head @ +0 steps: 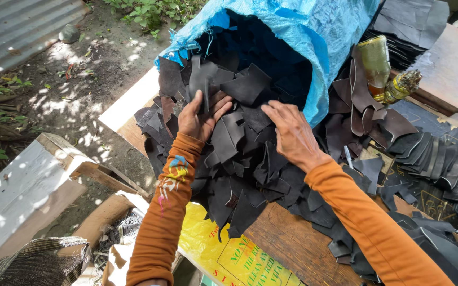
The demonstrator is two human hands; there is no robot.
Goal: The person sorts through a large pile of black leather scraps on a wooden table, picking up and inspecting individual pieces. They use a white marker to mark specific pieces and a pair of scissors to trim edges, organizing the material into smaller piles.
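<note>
My left hand (200, 119) is closed on one dark scrap (206, 79) at the mouth of the blue sack (319, 37): the thumb lies over the piece's near edge and the fingers (219, 103) curl behind it, lifting it a little above the heap. My right hand (292, 132) lies flat and open, palm down, its fingers (272, 111) spread across the top of the heap just right of the sack's mouth, gripping nothing. Both wrists emerge from orange sleeves (163, 222).

The heap of dark leather offcuts (245, 169) spills out of the sack's mouth toward me and rests on the wooden worktop (287, 238). The sack lies on its side, its open end facing me, with more offcuts in shadow inside it.

As I judge it, the step in hand is sorting: one piece singled out by the left hand while the right steadies or rakes the pile. The next move seems to call for drawing that piece clear of its overlapping neighbours without dragging them along, so the right hand should press the pile down.

To the right of the sack stand two bottles (380, 66) among more offcuts, and beyond them overlapping rows of stacked dark pieces (441, 159). Below the heap, at the worktop's near edge, hangs a yellow printed bag (223, 254). To the left of the sack lie bare ground and a pale wooden box (22, 190).
</note>
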